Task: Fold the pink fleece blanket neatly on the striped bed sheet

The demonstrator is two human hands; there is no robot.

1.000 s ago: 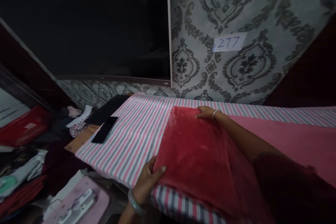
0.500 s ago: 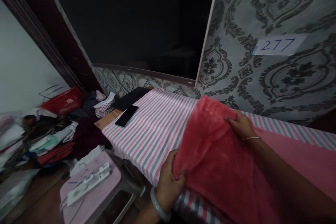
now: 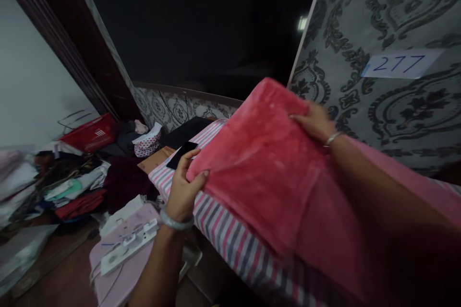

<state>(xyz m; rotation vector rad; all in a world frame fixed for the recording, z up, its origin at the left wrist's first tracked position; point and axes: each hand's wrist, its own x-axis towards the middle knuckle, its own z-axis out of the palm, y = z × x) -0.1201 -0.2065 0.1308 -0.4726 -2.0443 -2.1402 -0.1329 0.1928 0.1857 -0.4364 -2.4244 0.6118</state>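
A plush, coral-red blanket [image 3: 259, 168] is stretched between both hands over a striped cloth [image 3: 223, 223] in pink, grey and white. My left hand [image 3: 185, 187], with a pale bangle at the wrist, pinches the near left edge between thumb and fingers. At the far right edge my right hand [image 3: 317, 122] grips the blanket, its thumb on top. Part of the blanket trails off to the right, beneath my right forearm. Close beyond my left fingers lies a black phone [image 3: 180, 156].
A pink stool [image 3: 133, 268] bearing a white power strip [image 3: 127, 249] stands at lower left. Behind it are heaped clothes [image 3: 77, 194] and a red basket [image 3: 90, 133]. A large dark screen [image 3: 201, 24] and a patterned wall [image 3: 392, 110] rise at the back.
Both hands have moved left, carrying the blanket across the striped cloth towards the phone. The blanket's far corner is raised, and its surface is spread wider between the hands.
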